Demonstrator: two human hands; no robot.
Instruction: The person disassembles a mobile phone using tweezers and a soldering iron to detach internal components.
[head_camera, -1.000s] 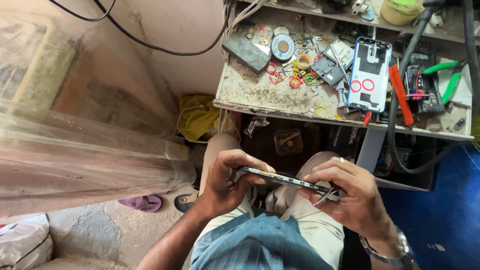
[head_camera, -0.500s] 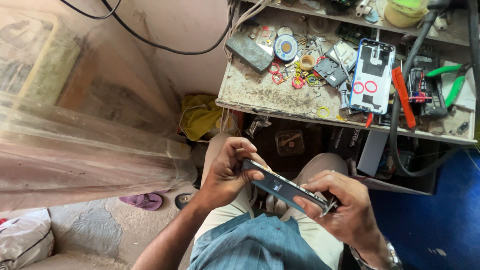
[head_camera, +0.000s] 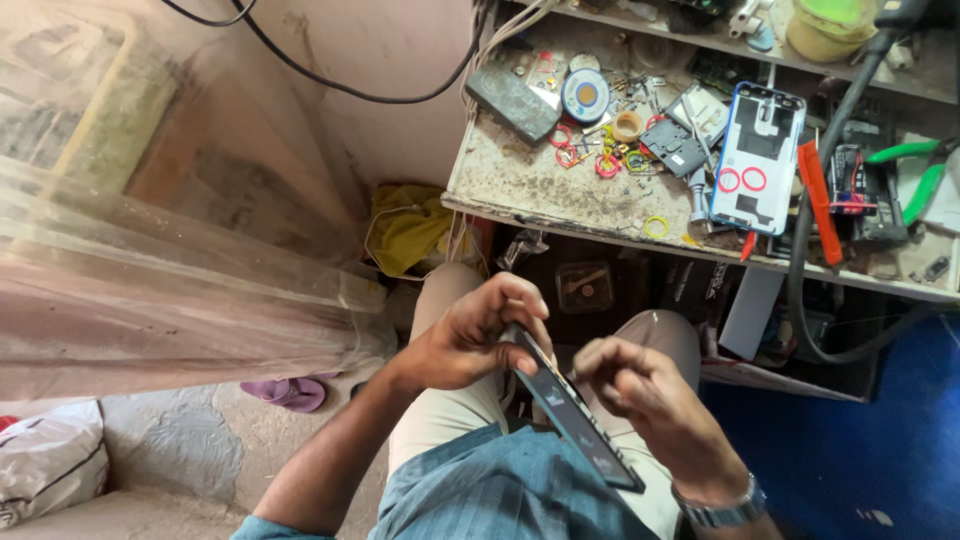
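Observation:
My left hand (head_camera: 478, 335) grips the far end of a dark, opened mobile phone (head_camera: 575, 420), which lies tilted over my lap with its near end toward my blue shirt. Just right of the phone's middle, my right hand (head_camera: 640, 395) is curled, fingertips pinched together; whether a small tool sits in them I cannot tell. A watch is on my right wrist. I sit with my knees under a cluttered workbench (head_camera: 540, 190).
The workbench carries a white phone back cover (head_camera: 757, 158), a red-handled tool (head_camera: 820, 205), green-handled pliers (head_camera: 915, 175), a round tin (head_camera: 585, 97), small rings and parts. A black hose (head_camera: 800, 270) hangs at right. A yellow cloth (head_camera: 410, 225) and plastic sheeting (head_camera: 170, 300) lie left.
The phone has turned from lying level across my lap to pointing steeply toward me. My right hand has left the phone's end and drawn in beside its middle.

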